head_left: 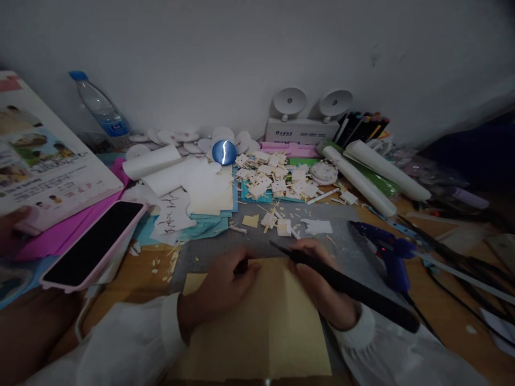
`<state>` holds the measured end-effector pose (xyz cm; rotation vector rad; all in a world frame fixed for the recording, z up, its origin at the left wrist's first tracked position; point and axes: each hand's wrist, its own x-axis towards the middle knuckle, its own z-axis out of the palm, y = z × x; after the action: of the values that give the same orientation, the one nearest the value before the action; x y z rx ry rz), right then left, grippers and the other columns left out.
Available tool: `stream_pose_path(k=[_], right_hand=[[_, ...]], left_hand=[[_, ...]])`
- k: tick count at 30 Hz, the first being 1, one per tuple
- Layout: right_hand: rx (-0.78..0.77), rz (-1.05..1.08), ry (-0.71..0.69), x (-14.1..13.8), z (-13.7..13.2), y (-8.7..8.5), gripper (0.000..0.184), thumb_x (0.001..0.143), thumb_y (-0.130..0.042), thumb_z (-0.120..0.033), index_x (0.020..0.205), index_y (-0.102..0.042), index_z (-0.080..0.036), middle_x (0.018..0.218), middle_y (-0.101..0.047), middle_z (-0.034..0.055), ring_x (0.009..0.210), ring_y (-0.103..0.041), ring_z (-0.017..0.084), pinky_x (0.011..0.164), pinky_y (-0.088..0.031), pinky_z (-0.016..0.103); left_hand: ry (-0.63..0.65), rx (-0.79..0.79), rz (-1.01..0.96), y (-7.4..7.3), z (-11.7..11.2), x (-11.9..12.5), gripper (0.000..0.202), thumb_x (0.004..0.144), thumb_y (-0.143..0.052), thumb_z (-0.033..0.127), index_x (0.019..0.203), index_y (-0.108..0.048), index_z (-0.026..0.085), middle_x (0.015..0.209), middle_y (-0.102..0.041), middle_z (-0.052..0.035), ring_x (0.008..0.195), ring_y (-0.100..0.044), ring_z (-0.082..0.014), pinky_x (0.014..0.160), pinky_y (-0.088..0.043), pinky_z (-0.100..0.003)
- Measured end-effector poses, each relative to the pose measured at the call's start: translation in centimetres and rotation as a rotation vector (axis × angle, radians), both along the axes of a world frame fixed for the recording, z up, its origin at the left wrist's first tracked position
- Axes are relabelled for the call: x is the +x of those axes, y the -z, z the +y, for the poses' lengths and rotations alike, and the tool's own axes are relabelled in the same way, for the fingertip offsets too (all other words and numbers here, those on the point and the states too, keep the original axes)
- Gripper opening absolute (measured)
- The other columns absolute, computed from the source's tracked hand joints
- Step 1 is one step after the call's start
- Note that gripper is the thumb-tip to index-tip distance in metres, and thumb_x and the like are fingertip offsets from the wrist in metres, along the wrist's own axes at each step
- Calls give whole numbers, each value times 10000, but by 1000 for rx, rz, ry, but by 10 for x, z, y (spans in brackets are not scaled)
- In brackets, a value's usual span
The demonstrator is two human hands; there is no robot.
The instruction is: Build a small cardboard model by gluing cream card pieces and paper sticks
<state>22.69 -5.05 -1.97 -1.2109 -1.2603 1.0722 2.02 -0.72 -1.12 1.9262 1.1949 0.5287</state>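
Note:
A sheet of yellow paper (261, 327) with a lengthwise crease lies in front of me on a grey cutting mat (341, 230). At its upper left edge is my left hand (223, 287), slightly blurred, fingers curled and closed on the paper. My right hand (322, 284) holds a black craft knife (354, 289), its blade pointing up and left above the paper's top edge. Some right-hand fingers also touch the paper's upper right. Small cut pieces of white and yellow paper (284, 226) lie just beyond both hands.
A heap of paper cutouts (273, 174) lies at the back. Right are a blue glue gun (386, 246), its cable and white rolls (358, 179). Left are a phone (94, 244), a bottle (100, 110) and another person's hand (14, 228) at a booklet (48, 161).

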Motion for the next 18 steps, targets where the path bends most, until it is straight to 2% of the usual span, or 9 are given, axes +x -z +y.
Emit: stream_pose_path(k=[5, 8, 12, 16, 18], right_hand=[[-51, -67, -206, 3, 5, -12, 214, 785, -629, -426, 861, -569, -235, 752, -591, 6, 668, -546, 173, 565, -421, 274], [-26, -126, -244, 4, 9, -14, 181, 780, -624, -395, 834, -583, -228, 728, -584, 1, 655, -539, 165, 560, -418, 268], [-26, -136, -74, -2, 13, 0, 219, 826, -601, -438, 792, -599, -222, 658, -582, -7, 604, -544, 155, 536, -421, 266], [-100, -11, 80, -12, 11, 10, 285, 896, -516, -501, 911, -586, -225, 476, -444, -69, 408, -414, 118, 416, -332, 248], [-91, -49, 143, -16, 8, 11, 284, 896, -521, -503, 917, -581, -227, 505, -477, -58, 443, -457, 128, 445, -376, 257]], left_hand=[[-9, 40, 40, 4, 1, 0, 166, 882, -494, 269, 897, -639, 190, 792, -666, -27, 697, -586, -180, 599, -410, -280], [-27, 40, 61, 6, 1, 0, 159, 879, -502, 257, 902, -642, 185, 785, -663, -27, 687, -578, -180, 597, -406, -281], [-18, 86, 54, 11, 1, -1, 163, 884, -496, 251, 913, -638, 177, 815, -662, -36, 717, -578, -182, 616, -411, -281], [-14, 108, 64, 12, 1, -1, 155, 880, -496, 242, 876, -636, 176, 766, -638, -24, 688, -557, -175, 592, -389, -275], [-19, 97, 57, 10, 0, -1, 153, 877, -499, 238, 884, -639, 176, 757, -636, -20, 678, -553, -174, 586, -382, -274]])
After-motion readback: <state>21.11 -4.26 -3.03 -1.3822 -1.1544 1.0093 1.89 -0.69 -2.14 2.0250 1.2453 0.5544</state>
